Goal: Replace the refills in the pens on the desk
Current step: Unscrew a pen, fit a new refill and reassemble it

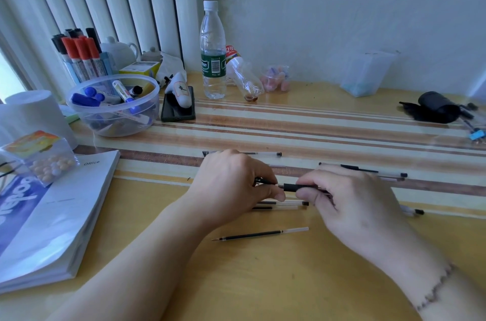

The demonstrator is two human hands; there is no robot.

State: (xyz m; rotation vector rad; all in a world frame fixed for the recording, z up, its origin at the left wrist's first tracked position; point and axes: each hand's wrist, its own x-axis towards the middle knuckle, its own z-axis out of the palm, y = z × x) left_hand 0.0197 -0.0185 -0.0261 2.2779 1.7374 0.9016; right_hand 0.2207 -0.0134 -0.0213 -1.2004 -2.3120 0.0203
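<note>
Both hands meet over the middle of the desk on one black pen [292,186]. My left hand [231,184] pinches its thin tip end, and my right hand [349,197] grips the black barrel. A loose black refill [260,234] lies on the desk just in front of the hands. Under the hands lie two more clear pens [284,204]. Another clear pen [263,154] lies behind my left hand, and two more pens [368,170] lie behind my right hand. A pen end [415,211] pokes out to the right of my right hand.
An open book [52,215] lies at the left. Behind it stand a clear bowl of markers [113,107], a marker holder [81,57], a phone [178,107] and a water bottle [213,52]. A black pouch [434,107] lies at the far right.
</note>
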